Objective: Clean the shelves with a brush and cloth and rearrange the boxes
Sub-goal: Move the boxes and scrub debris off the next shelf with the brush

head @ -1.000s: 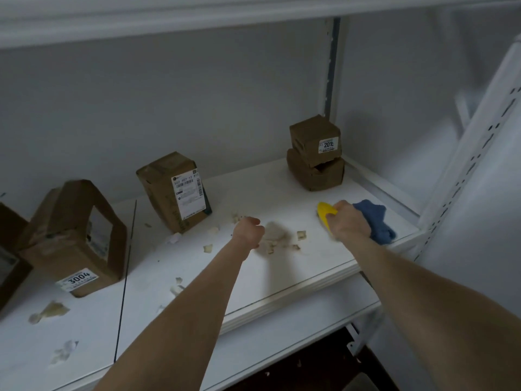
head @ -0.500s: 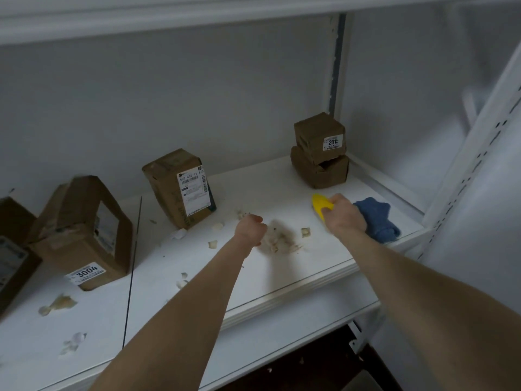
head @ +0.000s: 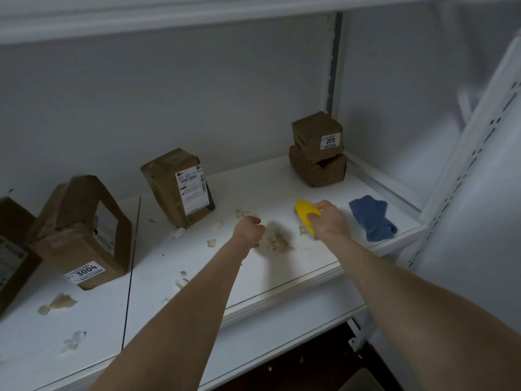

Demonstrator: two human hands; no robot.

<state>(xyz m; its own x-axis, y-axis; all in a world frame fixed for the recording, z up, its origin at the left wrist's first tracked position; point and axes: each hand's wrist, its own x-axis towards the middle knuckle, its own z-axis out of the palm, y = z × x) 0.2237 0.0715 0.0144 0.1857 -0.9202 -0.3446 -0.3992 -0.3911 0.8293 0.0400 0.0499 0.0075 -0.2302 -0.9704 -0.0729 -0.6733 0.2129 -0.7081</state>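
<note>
I see the white shelf (head: 293, 273) running across the frame, and both bare arms reach onto it from the bottom edge. The left hand (head: 249, 231), at the centre, is curled into a fist, knuckles up, just left of a small heap of scraps (head: 277, 241); I see nothing in it. The right hand (head: 329, 221), a little to the right, grips the yellow brush (head: 306, 215), whose front end sticks out to the left beyond the fingers, low over the shelf.

At the left stands the biggest box (head: 81, 232), labelled 3004, taped and dented. Another box (head: 11, 249) is cut off by the left edge. The tall box (head: 177, 187), centre left, stands on end by the back wall, shut, with a shipping label facing me. At the upper right, two small boxes are stacked: the top box (head: 317, 136), labelled 201, sits on the bottom box (head: 317, 172), whose flap gapes. I cannot see what is inside any of them.

The blue cloth (head: 370, 218) lies bunched near the right end of the shelf, apart from the right hand. Torn paper bits (head: 57, 301) are scattered at the lower left.
</note>
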